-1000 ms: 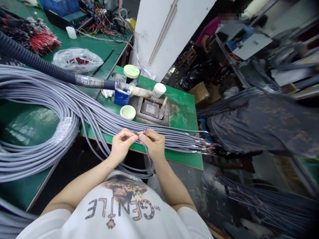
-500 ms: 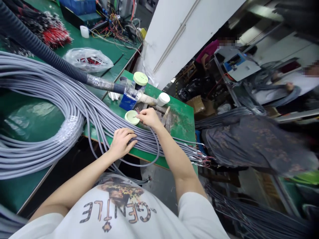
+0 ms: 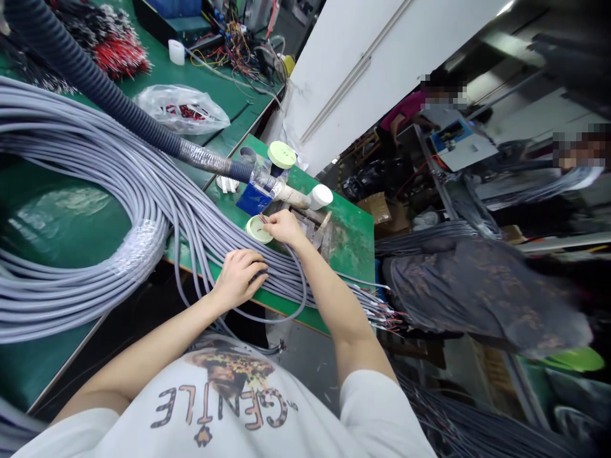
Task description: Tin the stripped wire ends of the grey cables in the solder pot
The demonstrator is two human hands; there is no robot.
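Observation:
A thick bundle of grey cables (image 3: 191, 191) runs across the green bench. My left hand (image 3: 241, 277) lies over the near side of this bundle, fingers curled on the cables and thumb below them; its palm side is hidden. My right hand (image 3: 282, 228) pinches the end of one grey cable (image 3: 305, 289), which loops down under my forearm. Thin coloured wires (image 3: 262, 218) stick out past its fingertips, over a pale yellow-green round dish (image 3: 258, 230). Just behind that dish is a blue box (image 3: 254, 198).
A ribbed dark hose (image 3: 143, 127) with a pale nozzle (image 3: 293, 196) reaches over the bench. Beyond stand a white cup (image 3: 321, 196) and a pale-green-lidded container (image 3: 281, 155). A clear plastic bag (image 3: 184, 111) lies further back. Other people are at the right.
The view has shifted slightly, so the bench things appear further right. My right hand stays at the dish with the wires, and my left stays on the bundle.

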